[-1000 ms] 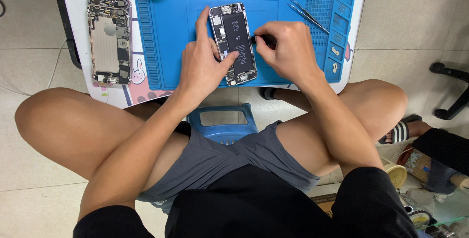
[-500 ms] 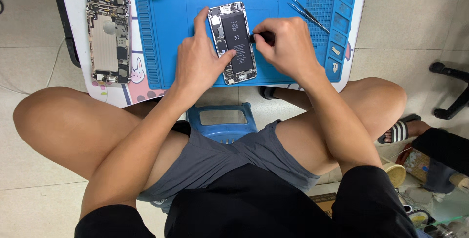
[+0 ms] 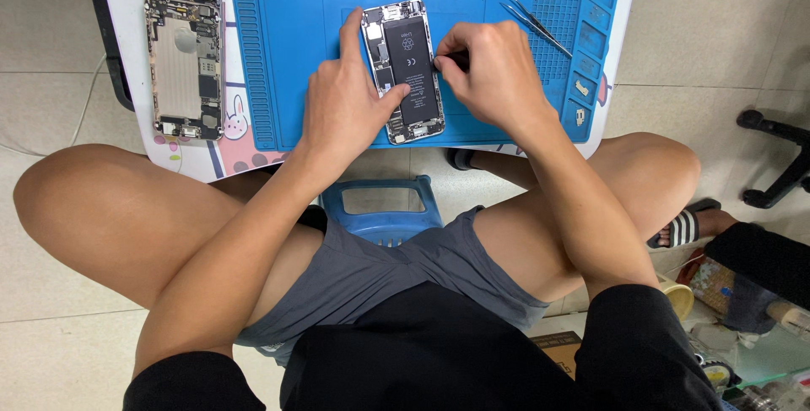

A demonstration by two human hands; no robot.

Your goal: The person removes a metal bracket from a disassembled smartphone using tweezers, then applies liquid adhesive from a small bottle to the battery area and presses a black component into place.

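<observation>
An opened phone point(image 3: 405, 69) with its black battery showing lies on the blue work mat point(image 3: 278, 56). My left hand point(image 3: 346, 107) rests on the phone's left side, index finger stretched along its edge and thumb on the battery. My right hand point(image 3: 489, 73) is closed around a small black tool point(image 3: 454, 60) whose tip touches the phone's right edge.
A second stripped phone shell point(image 3: 181, 61) lies on the white table at the left. Metal tweezers point(image 3: 536, 23) lie on the mat beside my right hand. Small parts sit in the mat's right pockets point(image 3: 582, 99). A blue stool point(image 3: 380, 208) is between my knees.
The hands and the phone hold almost the same pose; only the view has shifted slightly.
</observation>
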